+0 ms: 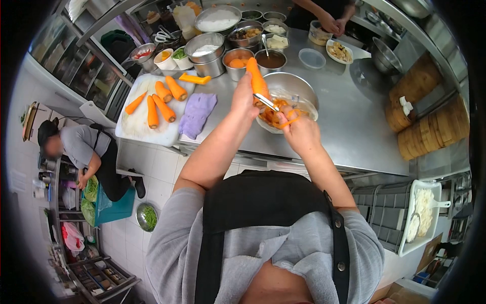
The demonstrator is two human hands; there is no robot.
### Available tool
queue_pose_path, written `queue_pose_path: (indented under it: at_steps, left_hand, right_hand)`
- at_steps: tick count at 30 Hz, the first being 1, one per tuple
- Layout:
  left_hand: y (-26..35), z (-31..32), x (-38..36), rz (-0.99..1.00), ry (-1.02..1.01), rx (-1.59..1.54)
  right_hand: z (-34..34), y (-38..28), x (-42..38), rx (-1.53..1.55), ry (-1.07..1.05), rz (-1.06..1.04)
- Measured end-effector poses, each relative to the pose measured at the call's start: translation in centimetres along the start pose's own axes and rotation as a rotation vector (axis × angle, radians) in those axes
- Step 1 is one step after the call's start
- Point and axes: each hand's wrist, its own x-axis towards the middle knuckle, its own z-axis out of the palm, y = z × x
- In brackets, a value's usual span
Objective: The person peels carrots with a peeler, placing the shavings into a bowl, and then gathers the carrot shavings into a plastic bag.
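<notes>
My left hand (244, 96) is wrapped round a large carrot (256, 76), which points up and away from me. My right hand (299, 129) grips a metal peeler (266, 102), its blade end against the lower part of the carrot. Orange peelings (278, 115) hang by my right fingers, over a steel bowl (304, 88) with a clear bag or liner. Several carrots (165, 109) lie on a white cutting board (144, 86) to the left. Beside the board are a folded purple cloth (198, 114) and a yellow-handled tool (195, 78).
Steel containers of food (238, 61) line the back of the counter (349, 121). Bamboo steamers (430, 131) stand at the right. A co-worker's hands (335, 24) are at the far side, by a plastic tub (319, 34). Another person (88, 147) sits at the left near greens.
</notes>
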Motion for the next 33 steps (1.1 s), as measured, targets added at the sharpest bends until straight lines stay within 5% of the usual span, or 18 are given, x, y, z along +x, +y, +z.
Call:
queue_pose_path:
  at_steps: [20, 30, 33]
  left_hand:
    - [-1.2, -4.2, -9.7, -0.085, -0.348, 0.213]
    - [0.7, -1.7, 0.0, 0.009, -0.014, -0.081]
    - [0.4, -0.9, 2.2, 0.005, -0.063, -0.106]
  right_hand:
    - [0.7, 2.3, 4.0, 0.218, 0.035, 0.159]
    - [0.9, 1.7, 2.6, 0.187, 0.048, -0.028]
    - [1.2, 1.8, 2.1, 0.131, 0.14, -0.103]
